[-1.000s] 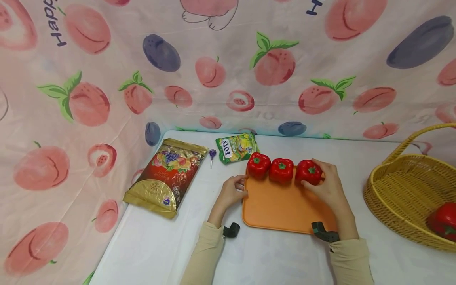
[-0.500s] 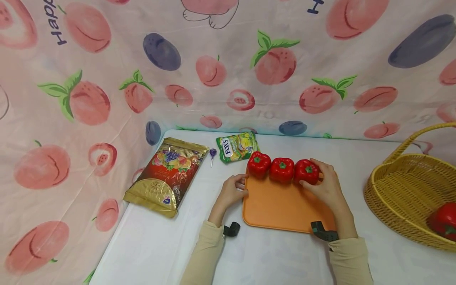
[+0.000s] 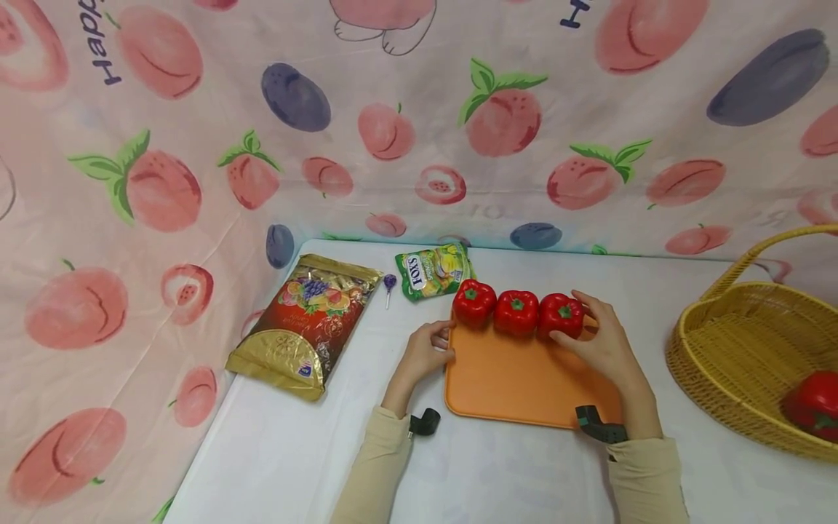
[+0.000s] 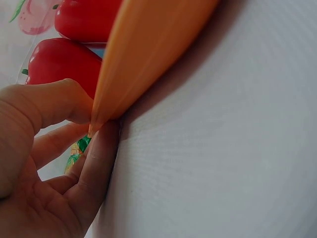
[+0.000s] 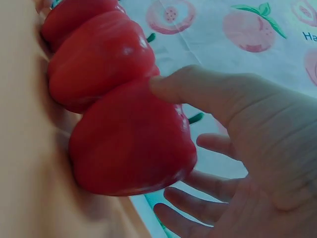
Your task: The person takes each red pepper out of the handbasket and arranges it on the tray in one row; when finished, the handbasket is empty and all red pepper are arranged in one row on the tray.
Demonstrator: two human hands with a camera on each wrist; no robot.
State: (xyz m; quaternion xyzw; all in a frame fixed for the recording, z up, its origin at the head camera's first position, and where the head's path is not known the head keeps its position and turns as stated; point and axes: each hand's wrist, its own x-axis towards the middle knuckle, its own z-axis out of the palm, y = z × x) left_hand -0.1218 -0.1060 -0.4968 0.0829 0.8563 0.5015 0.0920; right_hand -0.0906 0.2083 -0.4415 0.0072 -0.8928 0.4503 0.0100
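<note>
Three red bell peppers stand in a row along the far edge of an orange tray [image 3: 517,378]: a left pepper [image 3: 474,303], a middle pepper [image 3: 516,313] and a right pepper [image 3: 561,316]. My left hand [image 3: 422,354] pinches the tray's left edge; the left wrist view shows the thumb above the rim and a finger beneath it. Around the right pepper my right hand [image 3: 605,342] is spread loosely. Its thumb [image 5: 193,89] touches the pepper in the right wrist view, while the other fingers reach along its far side, partly hidden.
At right stands a yellow wicker basket [image 3: 694,364] with another red pepper [image 3: 818,404] inside. Left of the tray lie a gold-and-red candy bag [image 3: 308,324], a purple lollipop [image 3: 390,282] and a green FOX'S candy bag [image 3: 433,271]. A peach-print cloth hangs behind the table.
The right pepper has slid slightly left, up against the middle one. My right hand's fingers have loosened around it. My left hand has stayed at the tray's edge.
</note>
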